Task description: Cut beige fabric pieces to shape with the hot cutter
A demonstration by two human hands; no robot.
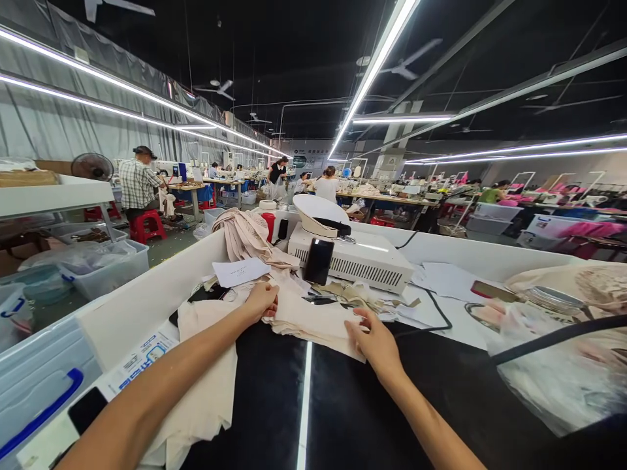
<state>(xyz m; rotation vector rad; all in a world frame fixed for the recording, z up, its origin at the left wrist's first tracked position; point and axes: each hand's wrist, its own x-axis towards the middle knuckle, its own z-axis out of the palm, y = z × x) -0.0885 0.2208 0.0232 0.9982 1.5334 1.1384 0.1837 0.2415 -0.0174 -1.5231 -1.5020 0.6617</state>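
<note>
A stack of cream fabric pieces (308, 316) lies across the far edge of the black work surface. My left hand (262, 301) has its fingers closed at the upper left end of this stack. At the right end, my right hand (376, 343) pinches the layers' edge between thumb and fingers, slightly blurred. Larger cream fabric (208, 391) hangs in folds under my left forearm. Just beyond the stack, a black phone (319, 261) leans upright against a white vented machine (362, 254). Fabric scraps (369, 299) lie between the machine and my right hand.
A white raised edge (161, 274) borders the bench's left side. Bunched beige lace fabric (245, 235) and a printed paper (241, 271) sit at the back left. A plastic bag (553, 378) and a black cable (563, 336) occupy the right. People work at sewing tables beyond.
</note>
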